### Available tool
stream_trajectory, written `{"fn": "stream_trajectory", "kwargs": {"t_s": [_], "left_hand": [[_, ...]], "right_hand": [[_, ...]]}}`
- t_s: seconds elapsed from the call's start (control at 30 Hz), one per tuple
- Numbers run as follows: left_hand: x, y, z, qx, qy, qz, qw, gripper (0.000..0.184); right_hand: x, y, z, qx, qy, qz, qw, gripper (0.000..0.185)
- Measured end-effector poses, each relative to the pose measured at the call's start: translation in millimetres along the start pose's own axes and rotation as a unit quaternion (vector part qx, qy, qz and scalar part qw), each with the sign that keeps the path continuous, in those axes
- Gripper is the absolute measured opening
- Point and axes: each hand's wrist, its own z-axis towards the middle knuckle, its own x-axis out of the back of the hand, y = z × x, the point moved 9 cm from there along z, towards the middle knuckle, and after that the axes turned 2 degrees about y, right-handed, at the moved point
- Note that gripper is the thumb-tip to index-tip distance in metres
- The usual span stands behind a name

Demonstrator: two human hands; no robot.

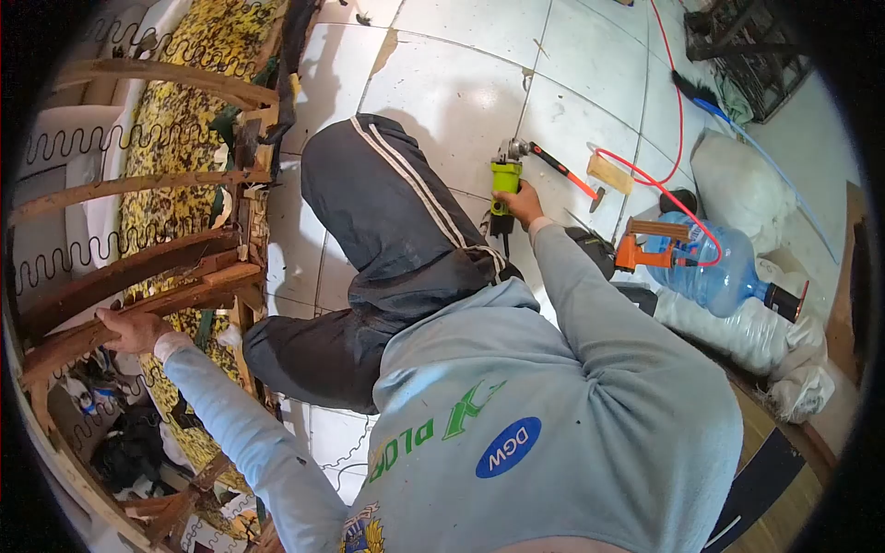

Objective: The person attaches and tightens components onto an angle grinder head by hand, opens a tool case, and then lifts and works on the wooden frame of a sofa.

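Note:
My right hand [522, 204] is closed around the body of a lime-green angle grinder [505, 173], whose metal head points away from me over the tiled floor. On the left, my left hand [135, 331] grips a reddish-brown wooden slat [198, 297] of an upturned sofa frame, its fingers partly hidden by the wood. Wavy black springs [64, 267] run between the frame's slats. Yellow-and-black mottled foam [175, 147] shows behind them. Just beyond the grinder lies a hammer [564, 169] with an orange-and-black handle.
An orange nail gun [636, 253] with a red air hose [680, 138] lies to the right, against a blue water jug [714, 267]. White plastic-wrapped bundles [737, 327] sit along that side. A blue-handled brush [705, 101] leans near a dark rack [747, 55].

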Motion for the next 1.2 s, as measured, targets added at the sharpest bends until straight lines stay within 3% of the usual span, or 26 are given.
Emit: {"fn": "stream_trajectory", "kwargs": {"t_s": [0.23,0.37,0.57,0.7,0.8,0.9,1.0,1.17,1.2], "left_hand": [[-0.9,-4.0,-0.7,0.014,-0.01,-0.013,1.0,0.114],[-0.6,11.4,-14.1,0.035,-0.009,0.034,0.999,0.115],[-0.4,1.2,-4.8,0.006,-0.008,0.018,1.0,0.115],[-0.2,-4.9,7.6,-0.026,-0.015,-0.016,0.999,0.106],[3.0,-10.2,9.8,-0.015,0.002,0.009,1.0,0.103],[-4.0,4.2,-0.4,-0.025,-0.031,-0.018,0.999,0.104],[-8.7,10.7,-4.6,-0.037,-0.048,-0.059,0.996,0.098],[5.3,-7.8,1.4,0.025,0.036,0.003,0.999,0.085],[-5.6,-2.7,1.0,-0.01,-0.035,-0.066,0.997,0.088]], "right_hand": [[-51.9,-72.0,27.1,-0.021,-0.076,0.088,0.993,0.05],[-65.5,-92.2,56.9,0.045,-0.046,0.04,0.997,0.057],[-74.1,-108.6,67.7,0.045,-0.027,-0.032,0.998,0.066],[-76.2,-98.6,81.1,0.109,-0.002,-0.081,0.991,0.069],[-69.6,-82.5,94.7,0.033,-0.008,-0.029,0.999,0.063],[-40.4,-87.3,124.4,0.045,0.113,-0.035,0.992,0.055],[-41.7,-42.3,204.2,-0.019,0.116,0.073,0.99,0.046],[-48.1,-86.2,217.3,-0.1,0.106,0.084,0.986,0.044],[-47.4,-123.9,180.1,-0.136,0.119,0.116,0.977,0.048]]}}
